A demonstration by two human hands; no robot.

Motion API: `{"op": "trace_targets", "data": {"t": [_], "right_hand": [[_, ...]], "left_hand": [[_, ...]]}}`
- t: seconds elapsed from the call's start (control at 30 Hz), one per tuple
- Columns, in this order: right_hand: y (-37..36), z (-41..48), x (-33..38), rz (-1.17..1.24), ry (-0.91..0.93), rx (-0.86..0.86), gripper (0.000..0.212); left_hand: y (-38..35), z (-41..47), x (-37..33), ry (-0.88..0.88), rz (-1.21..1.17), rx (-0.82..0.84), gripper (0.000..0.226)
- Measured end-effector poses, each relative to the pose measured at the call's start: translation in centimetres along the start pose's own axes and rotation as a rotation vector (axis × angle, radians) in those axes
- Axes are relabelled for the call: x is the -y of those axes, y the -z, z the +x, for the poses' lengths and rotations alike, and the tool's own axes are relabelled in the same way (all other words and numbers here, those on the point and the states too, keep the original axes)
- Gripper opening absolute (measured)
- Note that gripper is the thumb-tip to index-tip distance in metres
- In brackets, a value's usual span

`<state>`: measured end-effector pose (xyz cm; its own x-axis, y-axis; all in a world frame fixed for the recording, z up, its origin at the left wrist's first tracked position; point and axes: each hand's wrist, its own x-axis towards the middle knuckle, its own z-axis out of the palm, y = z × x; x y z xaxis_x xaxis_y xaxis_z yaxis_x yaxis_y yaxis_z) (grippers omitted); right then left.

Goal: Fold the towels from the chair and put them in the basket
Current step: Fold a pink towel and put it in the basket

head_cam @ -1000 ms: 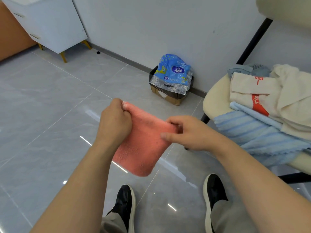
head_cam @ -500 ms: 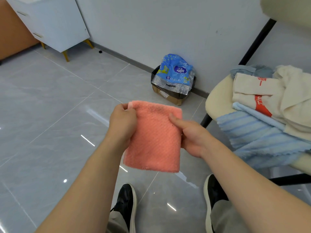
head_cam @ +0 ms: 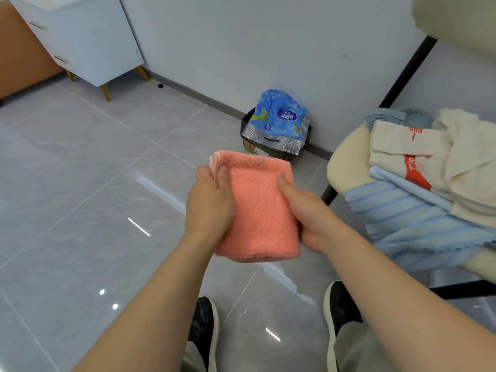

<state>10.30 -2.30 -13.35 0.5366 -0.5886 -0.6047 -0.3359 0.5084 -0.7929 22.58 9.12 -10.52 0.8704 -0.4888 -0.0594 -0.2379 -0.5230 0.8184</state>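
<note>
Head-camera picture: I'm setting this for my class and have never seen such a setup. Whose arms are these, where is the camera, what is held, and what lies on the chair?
No machine here: a person wears the camera on the head, looking down at their own arms. The left hand pinches the top corner of a folded pink towel; the right hand grips its other edge. On the chair to the right lie a blue striped towel and cream towels, heaped.

Fig. Person, head cam. L hand (head_cam: 208, 202) & R hand (head_cam: 312, 214) were bare, as were both forearms (head_cam: 161, 296). L shoe (head_cam: 204, 326) & R shoe (head_cam: 341, 310) were black w/ pale soles. Trousers (head_cam: 354, 347) were light grey-beige.
</note>
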Motion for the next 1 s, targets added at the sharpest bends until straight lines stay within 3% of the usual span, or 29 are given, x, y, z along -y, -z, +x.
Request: {"op": "trace_targets", "data": {"t": [0.07, 0.23, 0.33, 0.57, 0.73, 0.83, 0.93, 1.0], "right_hand": [[-0.4, 0.0, -0.7, -0.061, 0.003, -0.02, 0.056], [-0.4, 0.6, -1.5, -0.423, 0.329, -0.249, 0.058], [0.0, 0.8, -1.0, -0.477, 0.401, -0.31, 0.053], [2.7, 5.4, -5.2, -0.508, 0.312, -0.309, 0.062], [2.0, 7.9, -6.5, -0.5, 0.236, -0.315, 0.047], [1.4, 5.9, -4.6, -0.547, 0.175, -0.306, 0.044], [0.3, 1.7, -0.8, -0.664, 0.106, -0.271, 0.041], [-1.3, -1.7, 3.2, -0.741, 0.078, -0.231, 0.04]], "left_hand": [[-0.1, 0.3, 0.3, 0.0, 0.037, -0.019, 0.033], [-0.4, 1.0, 0.8, -0.021, 0.224, -0.04, 0.038], [-0.9, 1.5, 0.6, -0.008, 0.259, -0.03, 0.039], [-5.3, 3.7, 2.9, 0.087, 0.195, 0.09, 0.042], [-7.3, 5.3, 4.6, 0.198, 0.18, 0.102, 0.04], [-5.9, 4.1, 3.8, 0.344, 0.097, 0.138, 0.043], [-1.8, 1.9, 1.9, 0.766, -0.149, 0.229, 0.052], [2.4, 0.4, -0.7, 0.974, -0.282, 0.283, 0.042]]}}
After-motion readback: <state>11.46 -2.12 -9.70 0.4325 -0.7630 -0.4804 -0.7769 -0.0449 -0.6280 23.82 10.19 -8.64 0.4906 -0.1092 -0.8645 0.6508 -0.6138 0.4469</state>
